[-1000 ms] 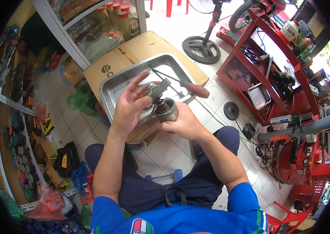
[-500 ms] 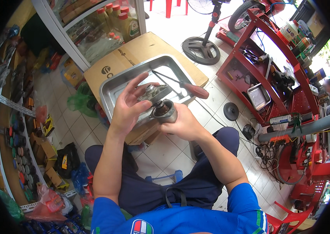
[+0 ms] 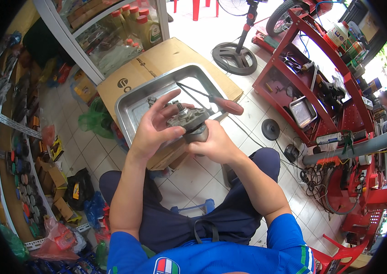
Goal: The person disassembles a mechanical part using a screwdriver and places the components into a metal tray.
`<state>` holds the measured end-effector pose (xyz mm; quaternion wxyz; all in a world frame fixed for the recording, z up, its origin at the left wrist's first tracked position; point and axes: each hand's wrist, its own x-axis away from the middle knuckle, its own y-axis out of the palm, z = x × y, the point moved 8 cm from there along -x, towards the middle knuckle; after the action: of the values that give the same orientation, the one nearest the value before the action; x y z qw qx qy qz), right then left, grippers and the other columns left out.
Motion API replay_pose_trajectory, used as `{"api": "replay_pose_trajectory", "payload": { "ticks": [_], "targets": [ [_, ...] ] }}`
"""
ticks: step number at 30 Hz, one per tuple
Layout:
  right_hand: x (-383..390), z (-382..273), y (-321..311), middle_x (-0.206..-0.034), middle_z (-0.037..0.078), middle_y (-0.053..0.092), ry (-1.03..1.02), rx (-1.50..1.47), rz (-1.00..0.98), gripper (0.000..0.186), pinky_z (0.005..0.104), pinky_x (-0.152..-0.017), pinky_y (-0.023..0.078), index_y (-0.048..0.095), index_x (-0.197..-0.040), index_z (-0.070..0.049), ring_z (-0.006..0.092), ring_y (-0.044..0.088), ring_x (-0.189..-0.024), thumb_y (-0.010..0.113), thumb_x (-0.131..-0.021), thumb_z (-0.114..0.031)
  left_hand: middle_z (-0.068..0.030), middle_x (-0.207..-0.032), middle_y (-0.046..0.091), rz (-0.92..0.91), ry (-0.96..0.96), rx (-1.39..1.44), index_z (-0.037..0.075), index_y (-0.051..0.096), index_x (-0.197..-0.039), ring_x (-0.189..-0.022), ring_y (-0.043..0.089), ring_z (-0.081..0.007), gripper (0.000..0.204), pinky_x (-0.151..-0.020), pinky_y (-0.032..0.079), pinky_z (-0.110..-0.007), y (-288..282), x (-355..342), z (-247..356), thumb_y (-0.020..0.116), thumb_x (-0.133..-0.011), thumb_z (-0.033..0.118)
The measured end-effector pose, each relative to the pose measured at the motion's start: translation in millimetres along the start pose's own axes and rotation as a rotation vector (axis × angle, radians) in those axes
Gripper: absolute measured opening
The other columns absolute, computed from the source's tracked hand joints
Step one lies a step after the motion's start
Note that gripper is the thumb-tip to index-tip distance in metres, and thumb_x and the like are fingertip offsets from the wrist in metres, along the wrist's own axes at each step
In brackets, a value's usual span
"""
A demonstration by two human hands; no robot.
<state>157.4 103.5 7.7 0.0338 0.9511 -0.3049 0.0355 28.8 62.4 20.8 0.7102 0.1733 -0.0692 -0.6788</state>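
Note:
A grey metal plate with a small geared shaft on top point(image 3: 184, 117) sits over a metal housing point(image 3: 196, 135), level with its mouth. My left hand point(image 3: 159, 130) has its thumb on the plate's edge, with index finger raised and other fingers curled behind. My right hand point(image 3: 214, 145) grips the housing from the right and below. Beyond them, a steel tray point(image 3: 127, 103) on a cardboard box holds another small metal part point(image 3: 152, 101) and a screwdriver with a red handle point(image 3: 229, 105), lying across the tray's right side.
The cardboard box point(image 3: 118, 73) stands before a glass cabinet point(image 3: 111, 45). A red tool cart point(image 3: 278, 77) and a black round-based stand point(image 3: 234, 59) are to the right, with cables over the tiles. Shelves of small goods point(image 3: 24, 182) line the left.
The plate has turned from tilted upward to nearly flat and moved down onto the housing, hiding its inside. My left hand has shifted slightly downward with it.

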Motion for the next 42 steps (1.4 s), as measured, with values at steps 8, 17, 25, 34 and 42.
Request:
{"api": "replay_pose_trajectory", "payload": {
  "ticks": [8,17,25,34,42],
  "targets": [
    [0.4,-1.5,4.8,-0.074,0.005,0.067,-0.018,-0.086,-0.063,0.02,0.0281,-0.063,0.05,0.063,-0.094,0.001,0.0112,0.063,-0.067,0.069,-0.077,-0.008,-0.0226,-0.138,0.06,-0.04,0.001,-0.018,-0.003,0.033,-0.157,-0.125,0.062,-0.0267,0.104,-0.11,0.048,-0.04,2.5,0.1,-1.1,0.09,-0.075,0.026],
    [1.6,8.5,12.1,-0.077,0.007,0.066,0.011,-0.292,-0.214,0.024,0.0296,-0.06,0.052,0.063,-0.101,0.001,0.0151,0.065,-0.066,0.069,-0.078,-0.006,-0.0233,-0.139,0.059,-0.094,-0.023,-0.035,-0.004,0.036,-0.156,-0.126,0.061,-0.0268,0.106,-0.11,0.047,-0.039,13.2,0.4,2.4,0.087,-0.074,0.039],
    [5.7,-0.6,19.3,-0.079,0.008,0.065,0.056,-0.446,-0.241,0.031,0.0308,-0.059,0.053,0.059,-0.109,0.001,0.0175,0.066,-0.065,0.068,-0.08,-0.005,-0.0192,-0.136,0.061,-0.093,-0.005,0.01,-0.002,0.038,-0.155,-0.127,0.059,-0.0252,0.101,-0.11,0.046,-0.038,9.7,0.0,-1.6,0.088,-0.074,0.034],
    [-2.9,5.5,6.7,-0.083,0.007,0.067,0.021,-0.297,-0.107,0.031,0.0295,-0.061,0.053,0.061,-0.109,0.002,0.0147,0.066,-0.07,0.07,-0.081,-0.005,-0.0161,-0.132,0.063,0.012,0.042,-0.072,0.001,0.037,-0.155,-0.126,0.058,-0.0231,0.1,-0.109,0.044,-0.037,-5.0,0.6,-5.9,0.088,-0.08,0.043],
    [-6.7,10.5,-19.7,-0.087,0.005,0.069,-0.033,-0.147,0.137,0.03,0.0287,-0.064,0.055,0.063,-0.106,0.002,0.0128,0.067,-0.072,0.074,-0.08,-0.007,-0.0152,-0.128,0.065,0.056,0.07,-0.053,0.001,0.039,-0.153,-0.124,0.058,-0.0212,0.073,-0.107,0.042,-0.037,-17.6,-1.6,-6.1,0.063,-0.102,0.047]
  ]
}}
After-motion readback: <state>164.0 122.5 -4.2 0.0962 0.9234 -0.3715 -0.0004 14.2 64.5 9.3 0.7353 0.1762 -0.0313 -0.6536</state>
